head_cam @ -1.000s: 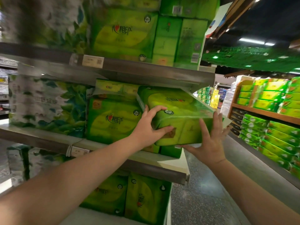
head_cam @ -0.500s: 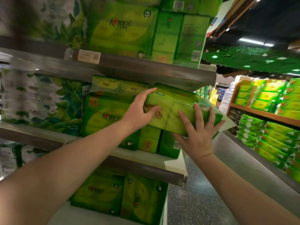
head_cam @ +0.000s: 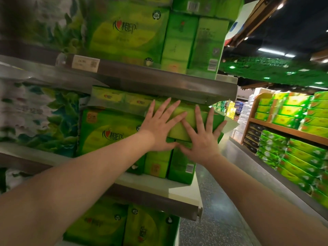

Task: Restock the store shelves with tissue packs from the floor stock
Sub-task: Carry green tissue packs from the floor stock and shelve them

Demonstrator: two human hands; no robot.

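both hands have gone from gripping the tissue pack (head_cam: 184, 121) to pressing it flat-palmed. left hand (head_cam: 160, 127) and right hand (head_cam: 202, 139), fingers spread straight, touch its end. it lies atop upright packs (head_cam: 170, 162) on the middle shelf (head_cam: 181, 193).

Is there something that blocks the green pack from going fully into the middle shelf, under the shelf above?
Nothing visible blocks it. Left hand and right hand press flat on the green pack, which lies on the upright packs under the upper shelf edge.
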